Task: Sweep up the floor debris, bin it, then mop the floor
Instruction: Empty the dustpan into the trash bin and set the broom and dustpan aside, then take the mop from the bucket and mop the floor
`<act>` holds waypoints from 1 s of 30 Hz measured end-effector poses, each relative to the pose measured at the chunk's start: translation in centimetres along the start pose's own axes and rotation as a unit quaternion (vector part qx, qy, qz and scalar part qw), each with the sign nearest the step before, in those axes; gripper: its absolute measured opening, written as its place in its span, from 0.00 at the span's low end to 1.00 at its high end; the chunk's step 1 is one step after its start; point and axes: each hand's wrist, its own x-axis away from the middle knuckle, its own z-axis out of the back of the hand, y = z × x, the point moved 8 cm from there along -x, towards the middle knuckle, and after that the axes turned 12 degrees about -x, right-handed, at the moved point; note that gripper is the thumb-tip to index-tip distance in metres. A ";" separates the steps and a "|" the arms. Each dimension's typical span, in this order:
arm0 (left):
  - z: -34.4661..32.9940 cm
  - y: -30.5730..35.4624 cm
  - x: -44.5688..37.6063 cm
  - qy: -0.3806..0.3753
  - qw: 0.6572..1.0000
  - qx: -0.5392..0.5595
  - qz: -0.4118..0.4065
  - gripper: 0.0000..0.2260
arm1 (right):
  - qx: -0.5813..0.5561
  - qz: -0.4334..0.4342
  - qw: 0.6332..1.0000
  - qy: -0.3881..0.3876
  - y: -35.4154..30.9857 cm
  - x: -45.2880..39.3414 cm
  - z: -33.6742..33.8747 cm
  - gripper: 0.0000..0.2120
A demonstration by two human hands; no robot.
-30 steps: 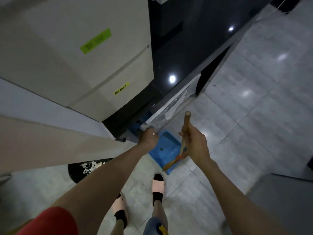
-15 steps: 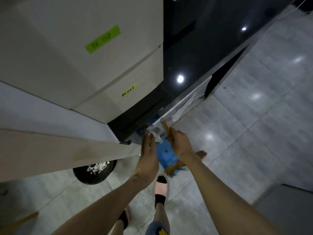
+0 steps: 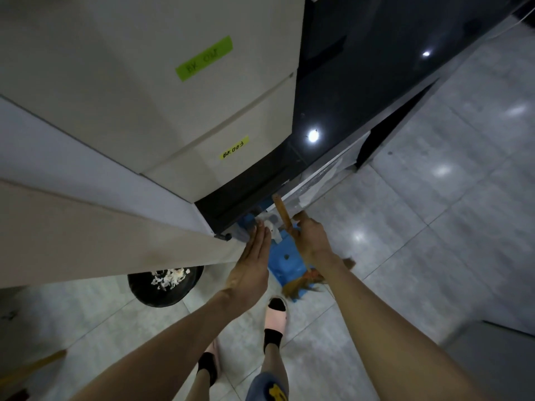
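Note:
My right hand (image 3: 311, 241) is closed around the wooden handle of a short broom (image 3: 282, 211), whose brown bristles (image 3: 301, 283) rest on the lower edge of a blue dustpan (image 3: 285, 263) on the tiled floor. My left hand (image 3: 252, 264) is flat with its fingers together and straight, its fingertips by the dustpan's white handle (image 3: 272, 230); it holds nothing. A round black bin (image 3: 166, 286) with white paper scraps inside stands to the left, half under a beige counter edge.
A beige cabinet (image 3: 173, 96) with green and yellow labels and a glossy black unit (image 3: 362, 68) rise right in front. A second wooden handle (image 3: 34, 366) shows at the bottom left. A grey box (image 3: 498, 357) sits at the lower right. My feet wear pink slippers (image 3: 276, 315).
My left hand let go of the dustpan handle and drew back, flat. My right hand tilted the broom handle leftward and lowered it; the bristles slid to the dustpan's near edge.

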 end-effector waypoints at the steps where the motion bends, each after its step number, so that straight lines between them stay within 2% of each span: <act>1: 0.0 0.1 0.1 0.004 1.000 0.006 -0.003 0.33 | 0.011 -0.004 1.000 0.003 0.2 0.2 0.0 0.19; 4: 0.5 -0.1 0.8 0.023 1.000 -0.008 -0.011 0.33 | 0.027 -0.013 0.999 0.017 0.7 1.4 0.1 0.16; 9: 1.1 -1.4 2.5 0.030 0.999 0.029 -0.011 0.22 | 0.031 -0.041 0.998 0.047 1.4 4.6 -0.2 0.08; 12: 0.6 -1.7 3.9 0.018 0.997 0.064 -0.031 0.20 | 0.055 -0.034 0.997 0.044 0.8 6.6 -0.8 0.09; 14: 0.0 -1.9 5.4 0.018 0.990 0.133 -0.040 0.20 | 0.064 -0.021 0.997 0.038 0.0 8.1 -1.5 0.12; 15: -0.1 -2.3 6.2 0.028 0.977 0.209 -0.031 0.21 | 0.068 -0.013 0.997 0.035 -0.5 9.0 -1.9 0.14; 17: -0.1 -4.2 8.5 0.073 0.921 0.383 0.025 0.24 | 0.080 0.005 0.996 0.035 -2.0 10.8 -2.8 0.16; 18: -0.5 -4.8 9.6 0.077 0.897 0.433 0.036 0.25 | 0.084 0.011 0.996 0.036 -2.7 11.7 -3.3 0.16; 20: -1.4 -5.4 12.3 0.072 0.897 0.436 0.017 0.26 | 0.095 0.016 0.995 0.038 -4.5 13.5 -4.5 0.16; 23: -3.1 -7.6 16.4 0.160 0.901 0.401 0.026 0.27 | 0.117 0.032 0.992 0.037 -7.5 16.0 -7.3 0.15; 30: -12.9 -16.5 27.9 0.146 0.884 0.429 0.115 0.26 | 0.102 0.075 0.991 0.049 -16.0 20.8 -18.5 0.15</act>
